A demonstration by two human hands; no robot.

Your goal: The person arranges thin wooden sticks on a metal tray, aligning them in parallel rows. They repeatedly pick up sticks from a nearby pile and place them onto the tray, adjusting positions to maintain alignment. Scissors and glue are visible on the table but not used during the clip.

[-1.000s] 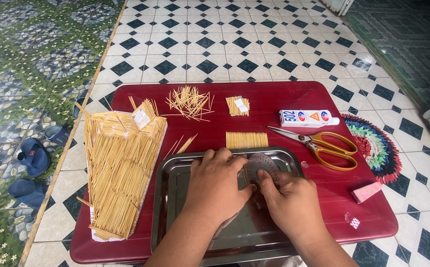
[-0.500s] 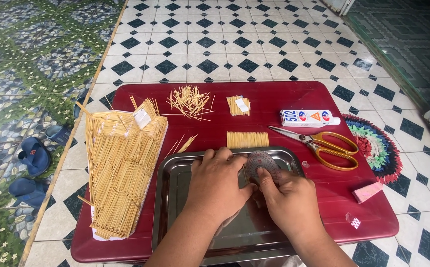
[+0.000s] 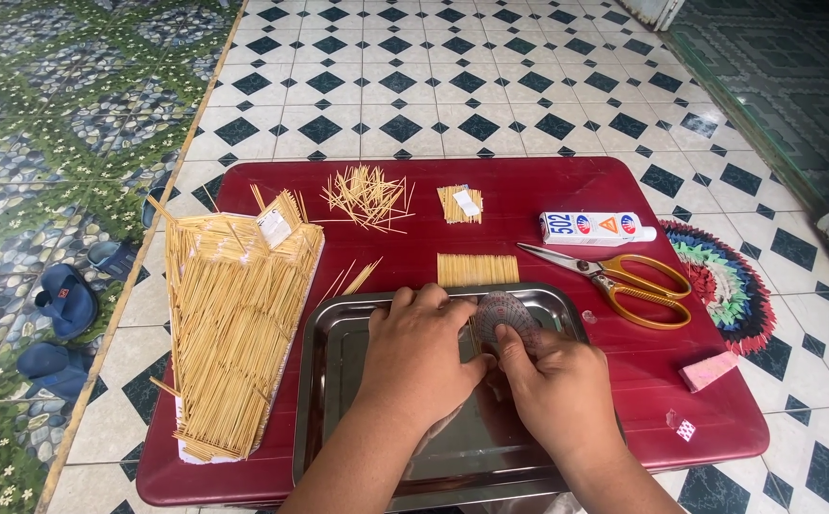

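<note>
Floor laid with white tiles set with black diamonds. Strip of green floral-patterned tiling seen along left. Dark green patterned surface seen at upper right. Low red table placed on floor. Blue sandals left beside table's left edge. Multicoloured round mat partly tucked under right edge. Even daylight.

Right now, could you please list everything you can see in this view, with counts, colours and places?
Table: one, dark red, on tiled floor.
Steel tray: one, silver, table front.
Round patterned piece: one, greyish, in tray under the fingers.
Stick panel: one, straw-coloured, table left.
Loose sticks: one pile, pale, table back.
Stick bundles: two, pale, centre.
Glue tube: one, white, right.
Scissors: one, yellow-handled, right.
Pink block: one, right edge.
Sandals: blue, floor left.
Left hand, right hand: over tray.
</note>
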